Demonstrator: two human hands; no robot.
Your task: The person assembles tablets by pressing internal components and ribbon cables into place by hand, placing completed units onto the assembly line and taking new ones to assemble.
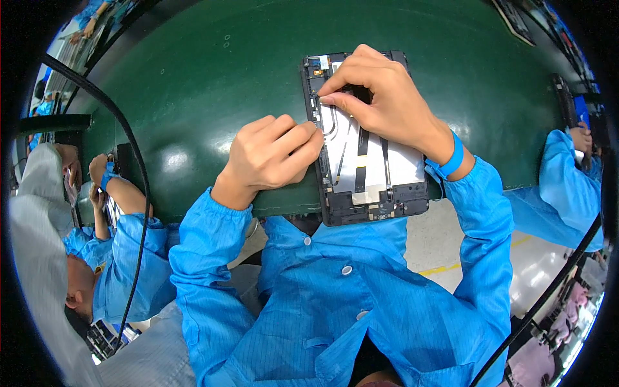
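An opened tablet (400,174) lies on the green table, its black frame and silver inner plate showing, with dark ribbon cables across it. Its lower end reaches the table's near edge. My right hand (387,97) is over the upper part, thumb and forefinger pinched at the left rim; whatever is between the tips is too small to make out. My left hand (271,155) is closed beside the tablet's left edge, its fingertips curled against the rim and partly hidden. A blue band (454,158) circles my right wrist.
The green table (193,84) stretches ahead and to both sides. A co-worker in blue (129,251) works at the left, and another blue sleeve (567,187) shows at the right with a dark device. Black cables (132,142) hang at both sides.
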